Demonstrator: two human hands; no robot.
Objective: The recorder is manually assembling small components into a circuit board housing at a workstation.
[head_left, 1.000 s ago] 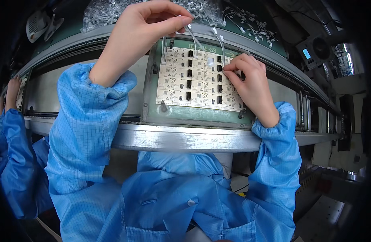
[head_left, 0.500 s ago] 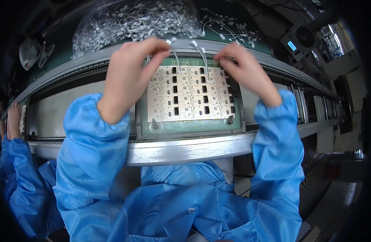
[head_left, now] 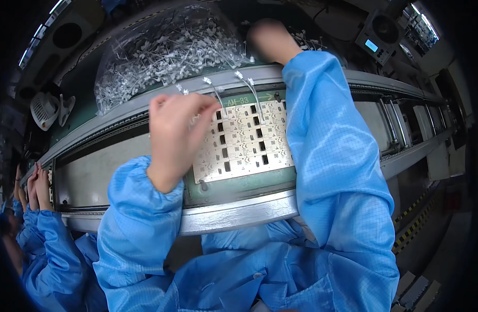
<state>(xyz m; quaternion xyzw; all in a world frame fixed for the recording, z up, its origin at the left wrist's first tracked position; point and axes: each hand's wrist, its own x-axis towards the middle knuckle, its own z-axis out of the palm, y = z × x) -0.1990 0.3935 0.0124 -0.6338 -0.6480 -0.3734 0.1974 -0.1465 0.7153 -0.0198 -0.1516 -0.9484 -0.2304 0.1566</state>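
A panel of white circuit boards with black components lies in a green carrier on the conveyor. Short white cables with plugs extend from its far side, over the metal rail. My left hand is over the panel's far left corner, thumb and fingers pinched together; whatever they may hold is hidden. Beyond the rail, my right hand reaches to the loose white cables at the back. Motion smears its fingers, and I cannot see whether it grips one.
A clear plastic bag heaped with white cables sits behind the rail. A white fan-like device stands at far left, a dark device with a lit display at back right. Another person's hands work at the left.
My right hand has moved from the panel's far right corner to beyond the rail, among the loose cables. My left hand stays by the far left corner. The whole view has shifted.
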